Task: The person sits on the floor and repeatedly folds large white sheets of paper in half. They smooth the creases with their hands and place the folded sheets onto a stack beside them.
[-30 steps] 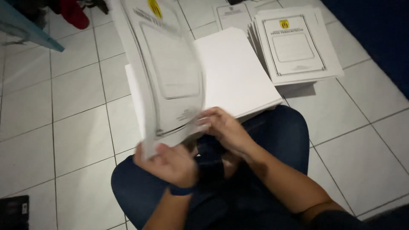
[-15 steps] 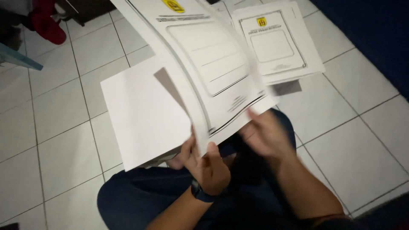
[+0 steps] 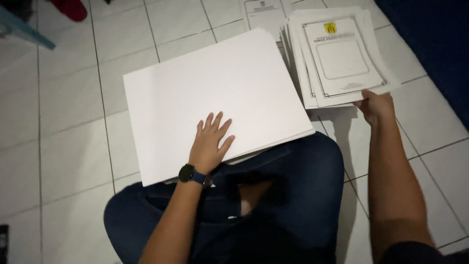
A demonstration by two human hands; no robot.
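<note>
Sitting cross-legged on a white tiled floor (image 3: 63, 112) in dark jeans (image 3: 293, 195), the person has both hands on paper. Left hand (image 3: 211, 144), w/ a dark watch (image 3: 188, 174) at the wrist, lies flat & palm-down on the near edge of the blank white stack (image 3: 210, 93), fingers spread wide, gripping nothing, just pressing the top sheet. That stack rests partly on the knee, partly on the floor, tilted a bit to the view. Right hand (image 3: 375, 105) is out to the side, touching the near corner of the printed-sheet pile (image 3: 337, 58); fingers look curled at the pile's edge, but whether they pinch a sheet or only nudge it can't be told from here. The printed pile sits on the floor just beside the blank stack, edges fanned & uneven, top sheet showing a framed box w/ a small yellow emblem. Another printed sheet (image 3: 264, 12) lies beyond, near the top edge. Judged step: a sheet looks to be settling onto the printed pile while the left hand steadies the blank stack. Next move prob. calls for squaring the fanned pile's edges w/o shoving it further, & for lifting only one sheet off the blank stack, since thin sheets cling together.
</note>
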